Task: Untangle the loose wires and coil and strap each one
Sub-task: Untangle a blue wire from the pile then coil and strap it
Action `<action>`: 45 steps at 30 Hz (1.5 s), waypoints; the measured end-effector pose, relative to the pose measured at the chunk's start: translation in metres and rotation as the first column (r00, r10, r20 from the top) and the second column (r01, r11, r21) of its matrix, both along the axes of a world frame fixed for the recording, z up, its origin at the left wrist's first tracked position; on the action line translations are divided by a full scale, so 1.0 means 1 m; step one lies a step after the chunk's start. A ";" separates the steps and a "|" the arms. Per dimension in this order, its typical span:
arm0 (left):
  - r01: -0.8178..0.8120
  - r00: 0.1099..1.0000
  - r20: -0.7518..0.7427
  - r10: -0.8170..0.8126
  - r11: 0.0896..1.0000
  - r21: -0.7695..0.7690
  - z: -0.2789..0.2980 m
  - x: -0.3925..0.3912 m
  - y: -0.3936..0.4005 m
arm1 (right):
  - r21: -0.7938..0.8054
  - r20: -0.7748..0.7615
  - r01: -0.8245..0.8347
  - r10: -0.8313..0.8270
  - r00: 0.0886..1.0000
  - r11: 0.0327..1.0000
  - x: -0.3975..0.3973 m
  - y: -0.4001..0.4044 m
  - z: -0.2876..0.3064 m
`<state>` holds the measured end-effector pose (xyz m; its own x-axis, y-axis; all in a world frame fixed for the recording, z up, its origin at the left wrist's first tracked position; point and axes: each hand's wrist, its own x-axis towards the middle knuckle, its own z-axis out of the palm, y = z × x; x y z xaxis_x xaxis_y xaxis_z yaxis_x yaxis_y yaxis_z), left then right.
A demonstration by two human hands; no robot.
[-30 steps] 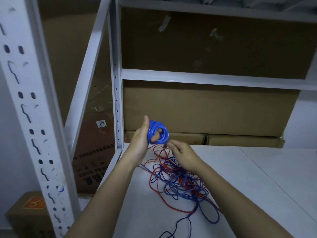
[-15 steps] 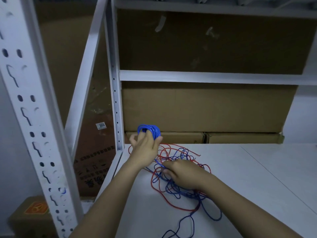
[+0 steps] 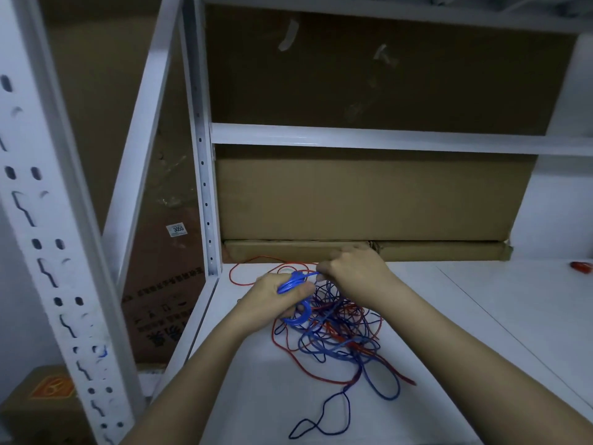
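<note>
A small coil of bright blue wire point(image 3: 296, 301) is wound round the fingers of my left hand point(image 3: 277, 300), which grips it just above the white shelf point(image 3: 250, 390). My right hand point(image 3: 354, 273) pinches the blue strand that runs from the coil, a little to the coil's right. Below both hands lies a tangled heap of dark blue and red wires point(image 3: 340, 335). A red wire loop point(image 3: 244, 271) trails toward the back left, and a dark blue loop point(image 3: 324, 422) trails toward the front edge.
Cardboard boxes point(image 3: 369, 200) stand along the back of the shelf. A white perforated rack post point(image 3: 203, 175) rises at the back left, another post point(image 3: 54, 252) at the near left. A small red object point(image 3: 581, 266) lies at the far right.
My left hand has dropped with the blue coil to the tangle. My right hand has risen from the heap and taken the strand beside the coil. The view has tilted down.
</note>
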<state>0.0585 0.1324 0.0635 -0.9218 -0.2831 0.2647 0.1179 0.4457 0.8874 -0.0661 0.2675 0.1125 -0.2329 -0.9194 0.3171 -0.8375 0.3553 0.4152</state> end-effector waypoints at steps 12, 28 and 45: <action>-0.069 0.991 -0.051 0.123 0.799 0.597 0.011 0.003 0.008 | -0.577 0.805 0.091 0.548 0.226 0.811 0.038 -0.008 -0.042; -0.276 0.960 0.013 0.279 0.944 0.182 -0.015 -0.021 0.009 | -0.441 0.851 0.293 0.291 0.438 0.848 0.027 -0.006 -0.058; 0.126 0.981 0.167 -0.096 0.976 -0.180 0.019 -0.086 0.093 | -0.352 0.765 0.100 0.224 0.604 0.931 -0.060 0.113 -0.035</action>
